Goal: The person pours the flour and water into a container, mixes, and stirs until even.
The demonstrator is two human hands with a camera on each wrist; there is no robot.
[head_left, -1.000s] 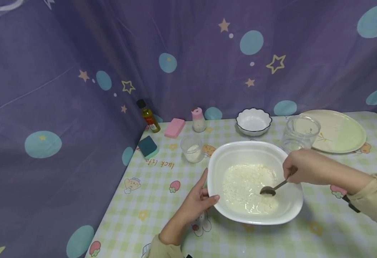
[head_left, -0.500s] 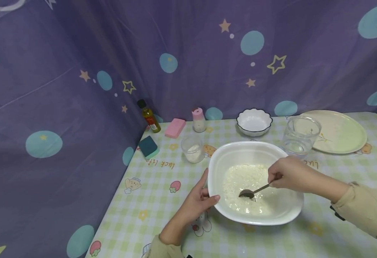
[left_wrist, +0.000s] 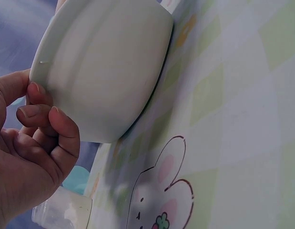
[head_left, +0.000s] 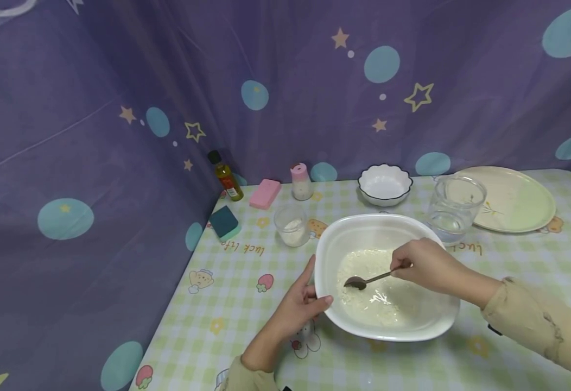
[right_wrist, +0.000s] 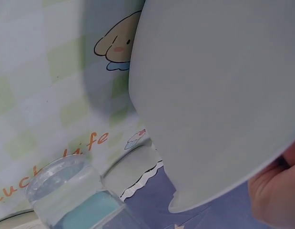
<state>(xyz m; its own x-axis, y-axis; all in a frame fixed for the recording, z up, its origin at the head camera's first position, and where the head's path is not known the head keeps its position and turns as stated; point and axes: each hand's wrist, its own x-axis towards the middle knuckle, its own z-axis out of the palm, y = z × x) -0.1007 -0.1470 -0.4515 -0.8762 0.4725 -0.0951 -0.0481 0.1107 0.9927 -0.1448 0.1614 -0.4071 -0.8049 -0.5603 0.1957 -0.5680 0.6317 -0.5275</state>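
A large white basin (head_left: 422,320) holds a pale, wet, lumpy mixture (head_left: 370,312) across its bottom. My left hand (head_left: 295,304) grips the basin's left rim; in the left wrist view the fingers (left_wrist: 64,126) curl beneath the rim against the outer wall. Over the basin's right side, my right hand (head_left: 427,266) pinches the handle of a dark spoon (head_left: 356,283). The spoon's bowl is in the mixture near the left side. From the right wrist, the basin wall (right_wrist: 214,95) hides the spoon and only part of the right hand (right_wrist: 276,195) shows.
Behind the basin stand a clear plastic jar (head_left: 454,209), a scalloped white bowl (head_left: 385,185) and an oval plate (head_left: 520,201). Toward the left are a cup of white powder (head_left: 292,225), a pink-topped shaker (head_left: 301,182), a pink block (head_left: 265,194), an oil bottle (head_left: 227,179) and a sponge (head_left: 224,222).
My right hand has swept the spoon leftward through the mixture, from the basin's right part to its left. The left hand and the basin have stayed in place.
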